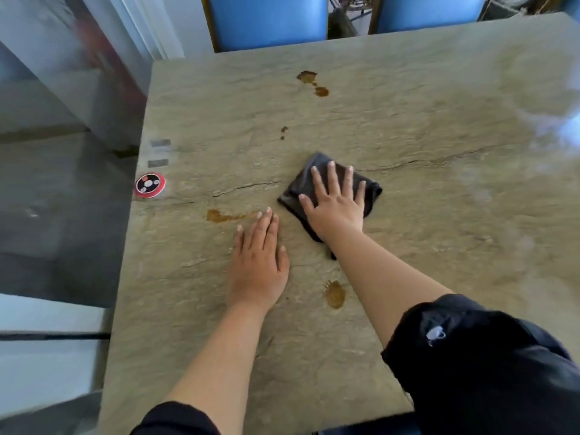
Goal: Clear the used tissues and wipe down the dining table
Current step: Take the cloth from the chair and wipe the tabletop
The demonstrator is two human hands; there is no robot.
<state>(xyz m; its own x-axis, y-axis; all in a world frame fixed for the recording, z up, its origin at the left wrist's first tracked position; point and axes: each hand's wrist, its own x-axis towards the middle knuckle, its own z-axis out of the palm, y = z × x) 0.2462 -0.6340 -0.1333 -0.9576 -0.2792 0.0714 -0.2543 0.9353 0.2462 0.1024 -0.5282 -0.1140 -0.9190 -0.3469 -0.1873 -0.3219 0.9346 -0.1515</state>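
Note:
A dark folded cloth (301,186) lies near the middle of the beige stone dining table (439,215). My right hand (335,205) presses flat on the cloth, fingers spread. My left hand (259,262) rests flat on the bare tabletop just left of it, holding nothing. Brown spill stains mark the table: one (221,216) just beyond my left fingertips, one (335,294) between my forearms, a small spot (284,130) beyond the cloth, and a larger pair (314,83) farther back. No tissues are in view.
A round red and black disc (150,184) sits at the table's left edge, with two grey labels (159,152) behind it. Two blue chairs (266,20) stand at the far side. The floor drops away on the left.

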